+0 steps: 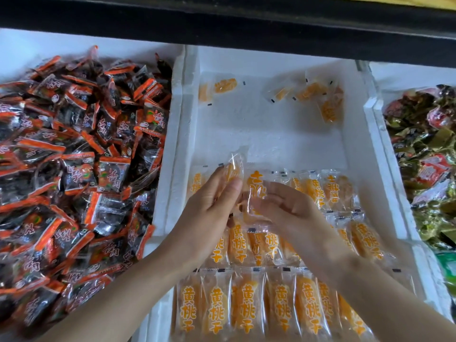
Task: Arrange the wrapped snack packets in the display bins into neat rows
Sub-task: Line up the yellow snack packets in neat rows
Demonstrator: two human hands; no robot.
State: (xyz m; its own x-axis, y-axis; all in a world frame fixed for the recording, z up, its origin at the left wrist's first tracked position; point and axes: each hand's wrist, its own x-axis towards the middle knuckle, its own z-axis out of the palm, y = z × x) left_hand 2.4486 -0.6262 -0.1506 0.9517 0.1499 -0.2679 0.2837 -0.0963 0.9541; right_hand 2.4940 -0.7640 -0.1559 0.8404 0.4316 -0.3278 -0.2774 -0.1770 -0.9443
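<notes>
Three rows (246, 309) in our bin (271, 134), five-ish loose packets (313, 92) behind; left fingers (230, 187) pinch one packet (235, 165), right fingers (275, 199) grip a second packet (256, 188).

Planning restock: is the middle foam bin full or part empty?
Part empty: rows fill the near half of the bin; beyond, bare floor and few loose packets.

The middle foam bin (355, 154) holds peach-packet rows (246, 304) at its near end and loose packets (320, 99) by its far wall. A packet heap (74, 156) lies to its left, and a wrapped-snack heap (424, 144) to its right.
</notes>
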